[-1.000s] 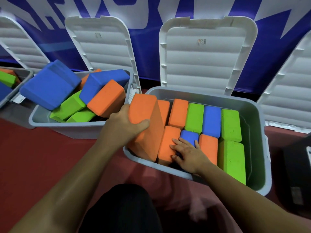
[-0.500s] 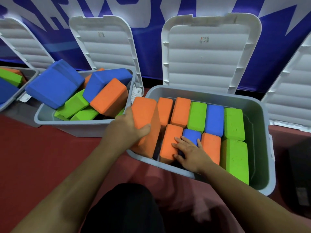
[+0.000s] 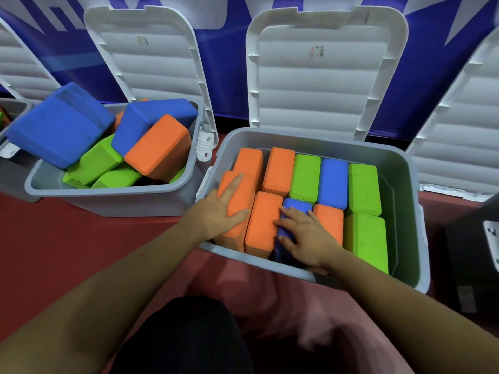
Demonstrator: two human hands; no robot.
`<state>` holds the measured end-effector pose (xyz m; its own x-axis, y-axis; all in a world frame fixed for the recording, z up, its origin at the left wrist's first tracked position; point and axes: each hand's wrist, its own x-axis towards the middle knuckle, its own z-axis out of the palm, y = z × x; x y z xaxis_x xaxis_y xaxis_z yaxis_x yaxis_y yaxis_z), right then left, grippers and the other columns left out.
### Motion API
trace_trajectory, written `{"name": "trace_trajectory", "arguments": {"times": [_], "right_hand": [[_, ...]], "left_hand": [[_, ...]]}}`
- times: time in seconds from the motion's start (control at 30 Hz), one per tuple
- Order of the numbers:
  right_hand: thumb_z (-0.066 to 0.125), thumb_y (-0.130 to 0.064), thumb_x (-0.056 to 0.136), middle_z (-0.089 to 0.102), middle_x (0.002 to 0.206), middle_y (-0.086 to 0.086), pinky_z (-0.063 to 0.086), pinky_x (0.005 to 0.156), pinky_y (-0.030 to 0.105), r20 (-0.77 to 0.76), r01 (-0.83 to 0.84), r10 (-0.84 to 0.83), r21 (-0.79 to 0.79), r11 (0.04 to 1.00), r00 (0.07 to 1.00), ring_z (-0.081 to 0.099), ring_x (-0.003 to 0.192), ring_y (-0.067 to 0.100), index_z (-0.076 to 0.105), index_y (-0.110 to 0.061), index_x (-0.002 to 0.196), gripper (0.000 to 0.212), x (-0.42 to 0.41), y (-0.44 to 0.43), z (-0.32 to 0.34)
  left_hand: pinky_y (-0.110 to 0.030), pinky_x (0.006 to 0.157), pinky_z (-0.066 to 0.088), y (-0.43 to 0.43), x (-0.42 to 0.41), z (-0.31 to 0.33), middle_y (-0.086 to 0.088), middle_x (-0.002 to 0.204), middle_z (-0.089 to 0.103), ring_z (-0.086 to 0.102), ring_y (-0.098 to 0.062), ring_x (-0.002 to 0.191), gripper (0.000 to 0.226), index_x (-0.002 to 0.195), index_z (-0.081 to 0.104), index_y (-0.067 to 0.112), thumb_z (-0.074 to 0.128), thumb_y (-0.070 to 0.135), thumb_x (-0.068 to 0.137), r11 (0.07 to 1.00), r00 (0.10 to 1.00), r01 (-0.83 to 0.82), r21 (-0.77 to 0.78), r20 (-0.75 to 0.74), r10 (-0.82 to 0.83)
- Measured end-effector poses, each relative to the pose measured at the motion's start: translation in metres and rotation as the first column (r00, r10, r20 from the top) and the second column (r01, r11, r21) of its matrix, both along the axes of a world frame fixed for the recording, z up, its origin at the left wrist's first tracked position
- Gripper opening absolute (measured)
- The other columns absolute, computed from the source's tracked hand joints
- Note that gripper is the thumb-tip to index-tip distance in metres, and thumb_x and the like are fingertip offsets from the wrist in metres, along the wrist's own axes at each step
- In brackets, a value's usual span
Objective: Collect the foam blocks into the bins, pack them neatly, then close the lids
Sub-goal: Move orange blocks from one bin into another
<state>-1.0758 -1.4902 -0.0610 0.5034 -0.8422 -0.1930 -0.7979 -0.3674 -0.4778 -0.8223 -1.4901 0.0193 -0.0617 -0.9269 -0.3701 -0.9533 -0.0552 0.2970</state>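
Note:
A grey bin (image 3: 405,184) in front of me holds several orange, green and blue foam blocks standing in two neat rows. My left hand (image 3: 218,211) lies flat with straight fingers on the orange block (image 3: 237,190) at the bin's front left corner, pressing it down. My right hand (image 3: 305,233) rests with spread fingers on a sunken blue block (image 3: 295,207) between two orange blocks in the front row. The bin's white lid (image 3: 321,76) stands open behind it. A second grey bin (image 3: 108,195) to the left holds loosely piled blue, orange and green blocks.
The second bin's lid (image 3: 151,55) also stands open against the blue wall. More open white lids show at the far left (image 3: 21,66) and far right (image 3: 464,125). A dark box (image 3: 472,252) sits at the right on the red floor (image 3: 81,244).
The orange block my left hand gripped at a tilt over the bin's left edge now sits down in the front left corner. My left hand has flattened on top of it. My right hand stayed put.

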Motion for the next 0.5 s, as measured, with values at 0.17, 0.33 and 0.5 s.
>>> {"name": "trace_trajectory", "arguments": {"times": [0.17,0.33,0.5], "right_hand": [[0.038,-0.057,0.097,-0.005,0.167,0.008,-0.002,0.119,0.058,-0.239,0.269,-0.277,-0.068,0.961,0.931,-0.006,0.154,0.025,0.017,-0.032,0.158,0.069,-0.024,0.002,-0.014],[0.042,-0.055,0.097,-0.003,0.167,0.010,0.003,0.122,0.054,-0.176,0.318,-0.327,-0.077,0.945,0.928,-0.001,0.154,0.026,0.016,-0.030,0.158,0.071,-0.025,0.007,-0.014],[0.044,-0.053,0.097,0.004,0.164,0.022,0.008,0.123,0.048,-0.183,0.342,-0.351,-0.076,0.937,0.918,0.005,0.152,0.036,0.021,-0.023,0.157,0.071,-0.038,0.007,-0.014]], "left_hand": [[-0.049,0.103,0.042,-0.010,0.000,-0.025,-0.023,0.148,0.033,0.049,-0.038,0.127,0.076,0.143,-0.015,0.062,0.039,0.070,0.091,0.999,0.999,0.050,0.012,0.014,-0.051],[-0.049,0.105,0.041,0.004,0.008,-0.034,-0.024,0.149,0.026,0.050,-0.038,0.123,0.082,0.146,-0.014,0.059,0.046,0.066,0.091,0.997,0.997,0.066,0.031,-0.037,-0.065],[-0.051,0.122,0.010,-0.012,0.002,-0.041,-0.004,0.165,-0.010,-0.006,-0.023,0.153,0.094,0.155,0.018,0.022,0.032,0.071,0.076,0.937,0.976,0.217,-0.273,0.051,-0.212]]}}
